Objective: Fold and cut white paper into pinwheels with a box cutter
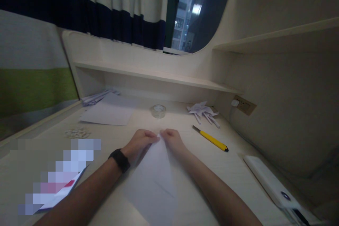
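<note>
The left hand (139,143) and right hand (173,141) are meeting in front of the person, fingertips closing in narrow pinches on the far tip of a white sheet of paper (153,180), likely to keep that point together. The sheet is widening back between the forearms and lying on the desk (225,169), which seems to be steadying it. Beyond the hands, a roll of clear tape (159,113) is sitting apart, perhaps for easy reach. Right of the right hand, a yellow knife (213,141) is lying with its blade pointing away from the person, presumably for safety; paper pinwheels (202,109) are resting beyond it. Spare paper (108,111) is lying beyond the left hand.
</note>
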A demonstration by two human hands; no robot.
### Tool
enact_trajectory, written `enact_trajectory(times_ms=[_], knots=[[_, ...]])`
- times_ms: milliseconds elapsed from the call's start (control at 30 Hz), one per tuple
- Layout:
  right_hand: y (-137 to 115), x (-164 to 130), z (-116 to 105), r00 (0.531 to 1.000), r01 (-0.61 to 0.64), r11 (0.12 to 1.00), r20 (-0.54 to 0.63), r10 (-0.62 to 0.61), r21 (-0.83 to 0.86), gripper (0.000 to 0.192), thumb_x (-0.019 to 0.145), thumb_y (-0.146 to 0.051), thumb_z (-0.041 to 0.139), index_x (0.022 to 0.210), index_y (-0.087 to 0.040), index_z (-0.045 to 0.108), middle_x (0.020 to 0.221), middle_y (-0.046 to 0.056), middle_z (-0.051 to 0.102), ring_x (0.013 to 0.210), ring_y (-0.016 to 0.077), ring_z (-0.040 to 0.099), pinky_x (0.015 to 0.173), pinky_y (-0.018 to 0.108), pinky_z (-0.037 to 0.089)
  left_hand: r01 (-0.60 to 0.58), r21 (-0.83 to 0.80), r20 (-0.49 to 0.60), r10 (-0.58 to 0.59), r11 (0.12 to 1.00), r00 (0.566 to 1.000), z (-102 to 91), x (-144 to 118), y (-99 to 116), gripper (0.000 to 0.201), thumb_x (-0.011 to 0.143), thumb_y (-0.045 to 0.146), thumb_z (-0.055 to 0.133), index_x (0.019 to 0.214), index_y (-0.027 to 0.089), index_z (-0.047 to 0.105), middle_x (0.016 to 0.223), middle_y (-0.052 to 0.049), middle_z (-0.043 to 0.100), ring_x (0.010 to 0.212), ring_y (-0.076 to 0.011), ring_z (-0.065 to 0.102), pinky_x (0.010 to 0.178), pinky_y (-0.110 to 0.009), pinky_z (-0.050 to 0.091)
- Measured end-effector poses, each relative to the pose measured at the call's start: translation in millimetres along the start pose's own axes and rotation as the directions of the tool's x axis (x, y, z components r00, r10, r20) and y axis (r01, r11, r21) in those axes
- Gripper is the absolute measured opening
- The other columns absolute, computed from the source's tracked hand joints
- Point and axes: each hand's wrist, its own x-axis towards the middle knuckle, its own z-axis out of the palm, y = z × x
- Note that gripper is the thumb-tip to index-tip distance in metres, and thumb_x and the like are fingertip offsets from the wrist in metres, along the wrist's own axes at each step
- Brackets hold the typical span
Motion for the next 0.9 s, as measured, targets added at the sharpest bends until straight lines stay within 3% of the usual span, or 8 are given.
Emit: enact_trajectory(times_ms=[133,300,533,667,900], knots=[[0.4,-1.7,6.3,0.999,-0.048,0.998,-0.014,0.049,0.042,0.023,0.064,-0.036,0.065,0.056,-0.017,0.056,0.042,-0.006,0.046,0.037,0.0077,0.036,0.039,0.021,0.022,0.03,-0.025,-0.044,-0.031,0.999,0.999,-3.3,0.1,5.4,0.024,0.058,0.033,0.074,0.057,0.011,0.064,0.053,-0.003,0.058,0.047,-0.0126,0.048,0.046,-0.025,0.03],[0.5,-2.6,7.7,0.997,-0.067,0.995,-0.032,0.07,0.078,0.011,0.061,-0.027,0.063,0.063,-0.016,0.063,0.048,-0.003,0.055,0.043,0.0101,0.045,0.044,0.022,0.032,0.031,0.007,-0.057,-0.031,0.999,0.998,-7.4,1.7,5.7,0.025,0.06,0.034,0.073,0.06,0.01,0.066,0.056,-0.005,0.061,0.048,-0.0134,0.05,0.048,-0.026,0.032],[-9.5,0.2,1.4,0.999,-0.032,0.999,-0.043,0.033,0.022,0.007,0.059,-0.023,0.064,0.058,-0.016,0.066,0.053,-0.002,0.06,0.056,0.0131,0.051,0.054,0.023,0.037,0.039,0.071,0.038,-0.041,0.997,0.998,-7.8,3.6,7.2,0.033,0.062,0.043,0.072,0.055,0.014,0.058,0.048,0.004,0.046,0.044,-0.0084,0.037,0.043,-0.022,0.02],[-11.4,-2.3,2.0,1.0,-0.002,1.0,0.002,0.002,0.013,0.009,0.06,-0.024,0.063,0.058,-0.016,0.066,0.052,-0.003,0.057,0.053,0.011,0.047,0.054,0.022,0.035,-0.001,0.087,-0.038,0.004,0.996,0.999,-4.3,4.2,7.2,0.038,0.066,0.051,0.067,0.063,0.014,0.061,0.057,0.001,0.052,0.051,-0.0108,0.045,0.044,-0.021,0.025],[-13.3,-7.2,6.4,0.998,-0.004,0.999,0.055,0.006,-0.041,0.011,0.063,-0.025,0.065,0.06,-0.016,0.069,0.054,-0.003,0.059,0.055,0.0111,0.047,0.053,0.021,0.033,-0.045,-0.03,-0.108,0.041,0.999,0.993,-0.7,10.4,-5.7,0.036,0.063,0.047,0.072,0.061,0.012,0.063,0.055,0.001,0.052,0.048,-0.0094,0.042,0.044,-0.022,0.024]])
